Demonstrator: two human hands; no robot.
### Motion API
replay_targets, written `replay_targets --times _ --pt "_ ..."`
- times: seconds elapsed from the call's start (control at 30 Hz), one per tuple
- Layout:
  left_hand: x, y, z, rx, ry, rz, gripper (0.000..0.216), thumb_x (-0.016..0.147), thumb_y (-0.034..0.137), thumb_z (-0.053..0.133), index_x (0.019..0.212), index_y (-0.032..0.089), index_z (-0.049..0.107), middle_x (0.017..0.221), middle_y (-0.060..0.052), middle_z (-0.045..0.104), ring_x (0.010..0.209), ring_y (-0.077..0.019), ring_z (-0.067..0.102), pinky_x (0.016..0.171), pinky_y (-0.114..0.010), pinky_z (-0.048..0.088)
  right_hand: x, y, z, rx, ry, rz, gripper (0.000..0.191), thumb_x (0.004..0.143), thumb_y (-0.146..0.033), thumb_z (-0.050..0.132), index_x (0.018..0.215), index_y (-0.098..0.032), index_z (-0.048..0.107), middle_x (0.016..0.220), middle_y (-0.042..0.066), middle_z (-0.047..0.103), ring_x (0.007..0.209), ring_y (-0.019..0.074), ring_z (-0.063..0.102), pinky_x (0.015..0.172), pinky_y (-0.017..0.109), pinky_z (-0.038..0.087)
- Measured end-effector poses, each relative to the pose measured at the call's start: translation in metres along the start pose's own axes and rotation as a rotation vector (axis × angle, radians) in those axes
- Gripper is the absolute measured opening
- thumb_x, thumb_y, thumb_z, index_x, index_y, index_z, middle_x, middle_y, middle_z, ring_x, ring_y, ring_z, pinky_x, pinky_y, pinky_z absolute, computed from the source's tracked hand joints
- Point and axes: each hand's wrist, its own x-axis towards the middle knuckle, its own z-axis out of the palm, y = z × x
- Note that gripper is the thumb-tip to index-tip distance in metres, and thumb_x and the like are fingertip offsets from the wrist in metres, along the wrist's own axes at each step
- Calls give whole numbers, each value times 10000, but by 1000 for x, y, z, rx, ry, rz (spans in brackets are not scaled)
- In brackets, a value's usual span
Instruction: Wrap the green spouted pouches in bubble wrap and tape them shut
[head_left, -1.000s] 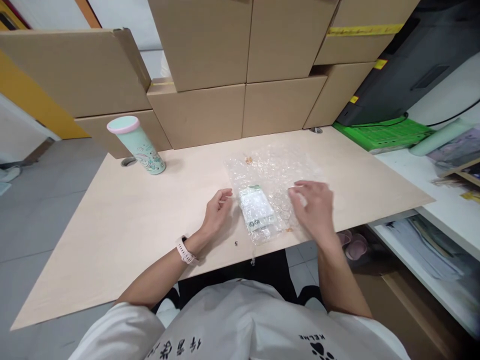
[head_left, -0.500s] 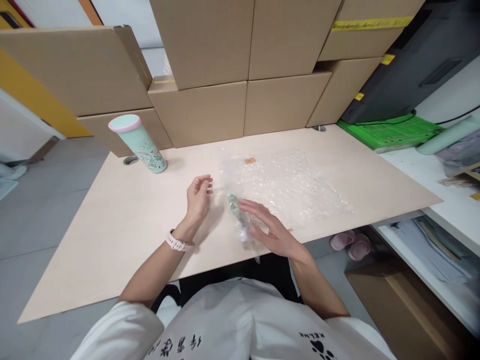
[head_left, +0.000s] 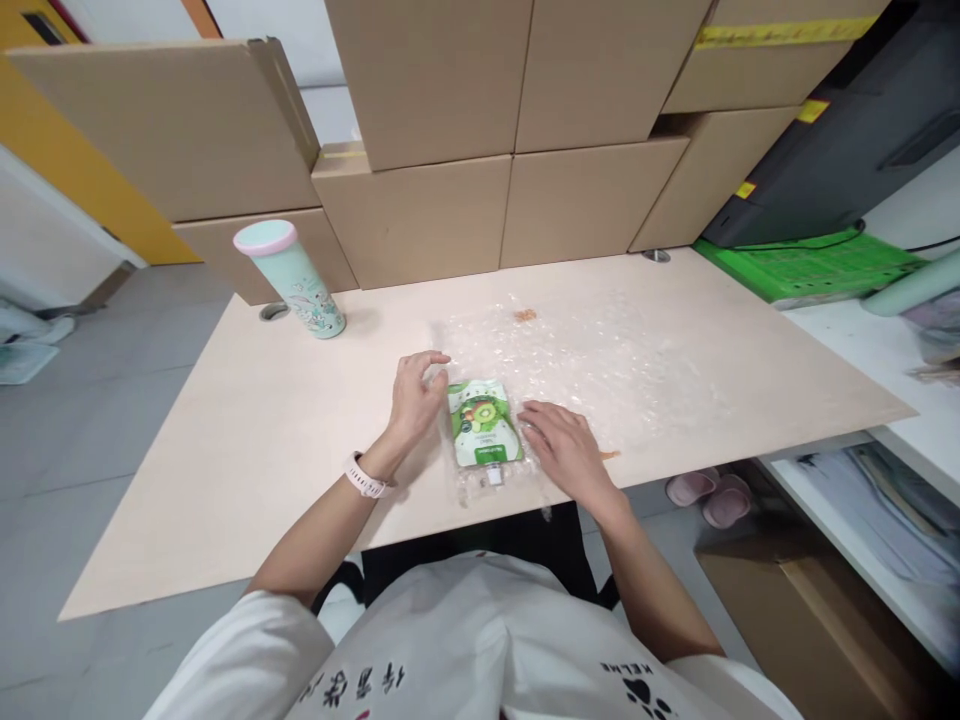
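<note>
A small green pouch [head_left: 481,425] with a kiwi picture lies face up on a sheet of clear bubble wrap [head_left: 600,360] near the front edge of the light wooden table [head_left: 247,440]. My left hand [head_left: 415,395] rests just left of the pouch, fingers curled, thumb and fingertips at the bubble wrap's left edge. My right hand [head_left: 564,445] lies palm down just right of the pouch, fingers stretched out and touching the wrap beside it.
A mint-green tumbler [head_left: 291,279] with a pink lid stands at the back left of the table. Cardboard boxes [head_left: 480,140] are stacked along the far edge. A green mat [head_left: 806,265] and a black case lie at the right. Slippers [head_left: 705,492] sit on the floor.
The pouch has been flipped: one second ago its white back showed, then it stood on edge under my right hand, and now its green front faces up. The bubble wrap lies spread wider to the right.
</note>
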Motion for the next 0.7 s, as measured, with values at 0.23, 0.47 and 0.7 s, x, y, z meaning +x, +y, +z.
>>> replay_targets --times 0.23,0.47,0.7 --pt "-6 4 6 301 -108 203 235 855 202 604 1074 195 689 1360 -125 610 1322 -335 450 1104 -538 377 -2 8 -12 -71 281 152 313 1016 -336 449 1108 -178 702 1249 137 696 1188 312 605 988 484 456" --pt "-12 18 3 281 -621 321 682 896 451 638 1499 229 409 1635 -128 325 1540 -325 212 1241 -596 22 14 -6 -3 132 43 46 441 1031 -410 401 1371 -191 577 1517 133 506 1435 275 425 1157 479 375" --pt "-5 4 -2 216 -935 193 1187 790 650 701 1623 221 -28 1689 -160 44 1567 -362 22 1222 -619 -70 37 15 -12 186 -259 45 752 968 -627 447 1566 -185 333 1659 146 257 1552 277 198 1234 513 241"
